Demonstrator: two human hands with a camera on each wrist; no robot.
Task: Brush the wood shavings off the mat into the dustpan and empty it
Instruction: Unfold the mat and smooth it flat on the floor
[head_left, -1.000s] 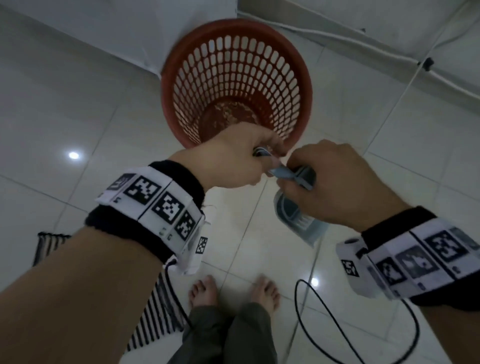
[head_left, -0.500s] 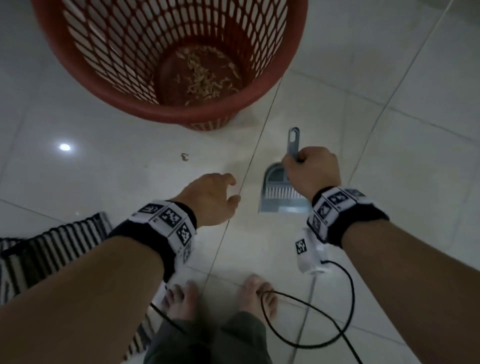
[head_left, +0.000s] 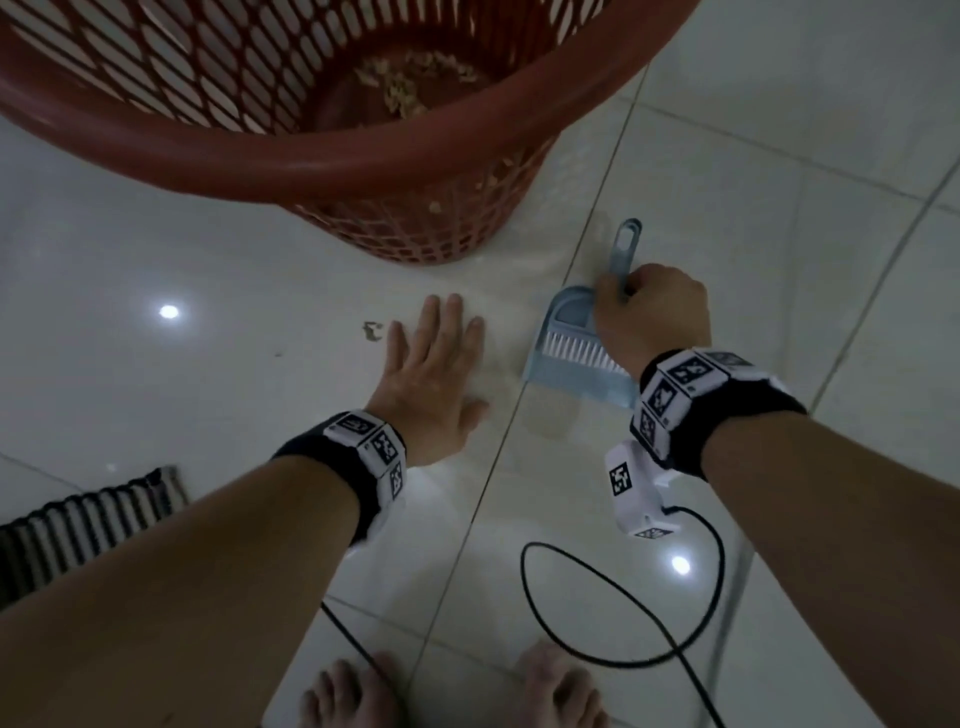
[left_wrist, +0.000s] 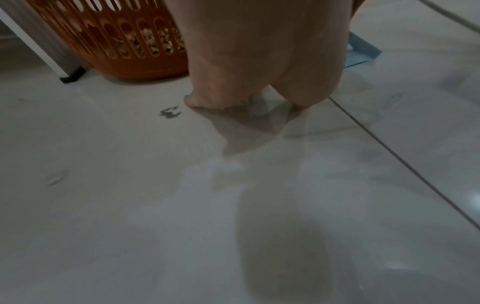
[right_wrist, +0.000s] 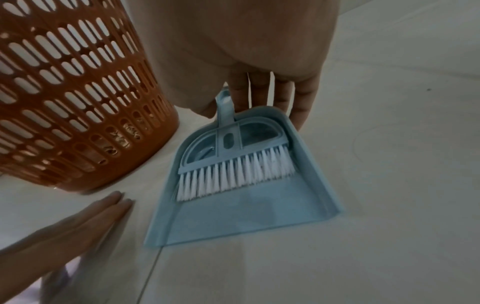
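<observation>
Two hands: left flat (fingers straight), right gripping dustpan handle.

Pale blue dustpan flat on the tiled floor, just beside the basket, pan bare. Blue brush with white bristles nested inside it, handles aligned. Wood shavings heaped in the basket bottom. Striped mat corner well apart.

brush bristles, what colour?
White bristles on a light blue brush; clearest in the right wrist view.
</observation>
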